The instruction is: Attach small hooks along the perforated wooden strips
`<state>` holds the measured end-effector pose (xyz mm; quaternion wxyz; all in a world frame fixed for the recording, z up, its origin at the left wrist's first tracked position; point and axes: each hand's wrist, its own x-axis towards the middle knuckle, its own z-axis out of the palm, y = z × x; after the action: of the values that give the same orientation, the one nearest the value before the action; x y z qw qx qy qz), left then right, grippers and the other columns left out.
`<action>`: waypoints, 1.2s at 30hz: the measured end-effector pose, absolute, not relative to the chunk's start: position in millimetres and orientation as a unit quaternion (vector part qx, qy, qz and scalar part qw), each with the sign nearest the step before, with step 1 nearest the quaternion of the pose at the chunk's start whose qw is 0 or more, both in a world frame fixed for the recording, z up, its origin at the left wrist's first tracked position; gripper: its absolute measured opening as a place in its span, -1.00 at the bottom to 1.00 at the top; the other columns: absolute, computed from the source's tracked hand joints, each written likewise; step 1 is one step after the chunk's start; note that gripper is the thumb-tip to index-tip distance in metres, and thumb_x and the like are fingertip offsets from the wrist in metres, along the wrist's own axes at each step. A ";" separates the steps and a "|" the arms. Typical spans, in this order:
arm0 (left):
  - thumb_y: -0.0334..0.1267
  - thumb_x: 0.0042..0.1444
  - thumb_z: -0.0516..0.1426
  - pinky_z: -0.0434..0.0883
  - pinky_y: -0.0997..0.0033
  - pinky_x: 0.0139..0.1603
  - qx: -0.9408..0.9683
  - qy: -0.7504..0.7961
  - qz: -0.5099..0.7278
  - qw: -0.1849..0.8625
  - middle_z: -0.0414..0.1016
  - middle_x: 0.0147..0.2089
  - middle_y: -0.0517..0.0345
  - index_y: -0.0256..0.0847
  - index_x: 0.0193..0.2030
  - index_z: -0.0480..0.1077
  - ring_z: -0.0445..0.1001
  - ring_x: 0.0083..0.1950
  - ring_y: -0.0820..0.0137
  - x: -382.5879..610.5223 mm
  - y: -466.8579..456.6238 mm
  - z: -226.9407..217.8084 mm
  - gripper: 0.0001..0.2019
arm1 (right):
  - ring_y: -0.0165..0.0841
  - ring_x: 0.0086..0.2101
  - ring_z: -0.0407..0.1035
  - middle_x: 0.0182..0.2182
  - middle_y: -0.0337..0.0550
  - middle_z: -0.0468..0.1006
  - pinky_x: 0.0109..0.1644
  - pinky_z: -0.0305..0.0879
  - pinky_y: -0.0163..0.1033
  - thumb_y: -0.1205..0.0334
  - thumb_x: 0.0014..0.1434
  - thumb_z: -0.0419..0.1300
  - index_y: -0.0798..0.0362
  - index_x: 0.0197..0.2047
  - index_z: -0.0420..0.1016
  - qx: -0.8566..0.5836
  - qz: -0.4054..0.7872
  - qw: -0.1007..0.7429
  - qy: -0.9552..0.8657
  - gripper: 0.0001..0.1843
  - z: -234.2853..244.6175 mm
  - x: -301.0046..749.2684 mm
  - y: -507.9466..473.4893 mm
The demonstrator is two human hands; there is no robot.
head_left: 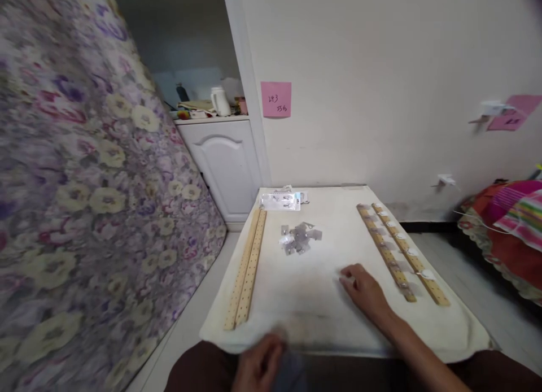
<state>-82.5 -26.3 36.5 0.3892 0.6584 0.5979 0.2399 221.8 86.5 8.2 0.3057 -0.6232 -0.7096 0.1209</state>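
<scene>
My right hand (363, 289) is over the right half of the white-covered table (313, 296), its fingers curled together. Whatever is between the fingertips, if anything, is too small to make out. Smeared by motion, my left hand (263, 355) is at the table's front edge, above my lap. Toward the middle lies a loose pile of small clear plastic packets (298, 239). Two wooden strips (402, 251) to the right of my right hand carry small clear packets and white pieces along their length. Another pair of strips with rows of holes (248, 268) lies side by side on the left.
Flat clear packaging (279, 201) lies at the table's far left corner. A floral curtain (105, 200) hangs on the left. Behind stand a white cabinet (224, 166) and a wall with a pink note (276, 99). A bed with coloured cloth (503, 228) is at right.
</scene>
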 end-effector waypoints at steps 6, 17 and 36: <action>-0.10 0.18 -0.03 0.37 0.39 -0.08 0.662 0.673 0.308 0.118 0.48 -0.12 0.15 -0.09 -0.11 0.37 0.45 -0.10 0.31 -133.1 5.4 53.3 -0.75 | -0.32 -0.31 0.41 -0.29 -0.16 0.48 -0.23 0.30 -0.24 0.15 0.16 -0.03 0.00 -0.18 0.37 -0.634 0.152 0.343 -0.677 -0.77 -24.9 194.8 53.3; -0.25 0.16 -0.05 0.31 0.33 -0.10 0.678 0.727 0.107 -0.015 0.35 -0.18 0.02 -0.21 -0.13 0.34 0.37 -0.15 0.28 -103.5 28.6 37.9 -0.78 | -0.33 -0.33 0.42 -0.34 -0.21 0.52 -0.22 0.28 -0.25 0.15 0.17 -0.05 -0.02 -0.23 0.39 -0.625 0.181 0.364 -0.666 -0.77 -21.9 200.1 51.4; -0.33 0.07 -0.02 0.22 0.28 -0.24 0.594 0.797 0.056 -0.092 0.32 -0.19 -0.04 -0.28 -0.20 0.31 0.32 -0.15 0.18 -99.5 46.3 35.9 -0.82 | -0.29 -0.37 0.43 -0.38 -0.20 0.53 -0.27 0.31 -0.22 0.12 0.15 -0.04 -0.03 -0.27 0.40 -0.606 0.200 0.389 -0.664 -0.77 -23.5 199.4 49.9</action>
<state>-99.5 46.3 35.9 -0.0925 0.5937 0.7974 0.0563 199.4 49.9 -23.5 0.3887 -0.6064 -0.6643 0.1998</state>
